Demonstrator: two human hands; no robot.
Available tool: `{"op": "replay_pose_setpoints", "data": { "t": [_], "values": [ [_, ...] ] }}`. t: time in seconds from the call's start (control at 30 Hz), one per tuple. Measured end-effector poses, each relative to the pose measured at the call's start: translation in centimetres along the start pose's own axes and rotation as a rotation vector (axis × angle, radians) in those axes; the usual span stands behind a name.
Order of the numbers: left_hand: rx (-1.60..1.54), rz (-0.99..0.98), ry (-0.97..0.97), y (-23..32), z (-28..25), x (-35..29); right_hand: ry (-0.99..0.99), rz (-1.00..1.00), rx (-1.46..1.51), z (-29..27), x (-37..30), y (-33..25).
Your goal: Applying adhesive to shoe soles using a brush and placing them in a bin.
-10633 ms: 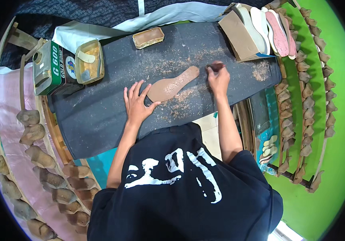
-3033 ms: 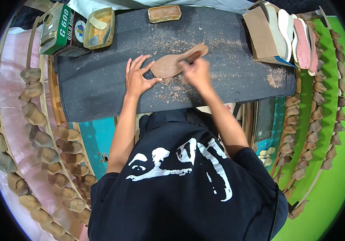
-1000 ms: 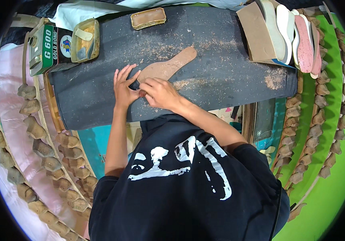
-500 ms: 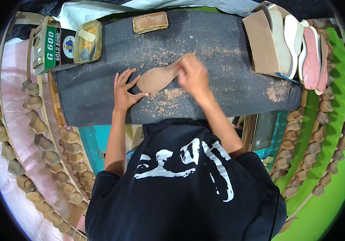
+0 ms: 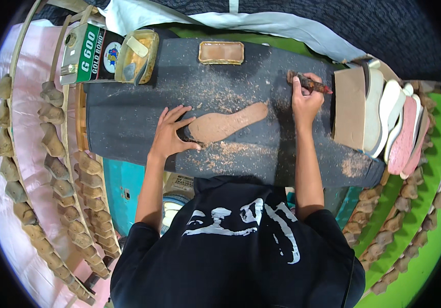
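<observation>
A tan insole (image 5: 223, 123) lies flat on the dark cloth, its wide end to the left and its narrow end up to the right. My left hand (image 5: 172, 132) rests on the cloth at the wide end, fingers spread, with thumb and forefinger on either side of the insole's edge. Off to the right, apart from the insole, my right hand (image 5: 307, 100) is closed around a short, stubby brush (image 5: 312, 85) with a dark, crusted body and a reddish end. The brush's brown tip points left, close to the cloth.
Shavings (image 5: 241, 149) litter the cloth-covered table (image 5: 128, 120). A shallow amber tray (image 5: 221, 53) sits at the back. Back left stand a green-and-black metal can (image 5: 89, 54) and a yellowish tub (image 5: 151, 49) with tools. At right, a cardboard box (image 5: 348, 105) holds several soles (image 5: 374, 97). Racks of wooden shoe lasts (image 5: 64, 182) flank both sides.
My right hand has left the insole's narrow end and moved right, where the brush now shows in it. My left hand stays by the wide end. The whole view has shifted.
</observation>
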State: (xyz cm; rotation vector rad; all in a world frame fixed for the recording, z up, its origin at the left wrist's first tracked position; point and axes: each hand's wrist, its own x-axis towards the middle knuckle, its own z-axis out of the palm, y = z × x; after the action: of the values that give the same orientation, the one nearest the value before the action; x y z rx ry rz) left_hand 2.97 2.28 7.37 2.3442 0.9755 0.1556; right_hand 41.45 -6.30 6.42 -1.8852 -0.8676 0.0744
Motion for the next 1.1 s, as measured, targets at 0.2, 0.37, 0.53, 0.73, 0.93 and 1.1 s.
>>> {"op": "replay_pose_setpoints", "data": {
  "t": [0.2,0.37,0.53,0.73,0.93,1.1],
  "values": [
    [-0.385,-0.188,0.221,0.2,0.5,5.8,-0.305,0.143,0.802,7.9,2.6,-3.1],
    [-0.573,-0.143,0.539,1.9,2.3,11.9,-0.342,0.074,0.382,13.2,4.4,-3.8],
    [-0.622,-0.207,0.551,2.4,3.2,13.5,-0.332,0.075,0.194,13.9,4.2,-2.7],
    [-0.692,-0.253,0.538,2.8,3.4,13.2,-0.369,0.14,0.222,13.5,3.8,-1.5],
    [-0.694,-0.263,0.539,3.3,3.6,13.0,-0.45,0.28,0.531,13.4,2.4,-0.7],
    [-0.594,-0.254,0.537,4.0,3.5,11.7,-0.439,0.371,0.585,10.8,1.0,0.1]
  ]
}}
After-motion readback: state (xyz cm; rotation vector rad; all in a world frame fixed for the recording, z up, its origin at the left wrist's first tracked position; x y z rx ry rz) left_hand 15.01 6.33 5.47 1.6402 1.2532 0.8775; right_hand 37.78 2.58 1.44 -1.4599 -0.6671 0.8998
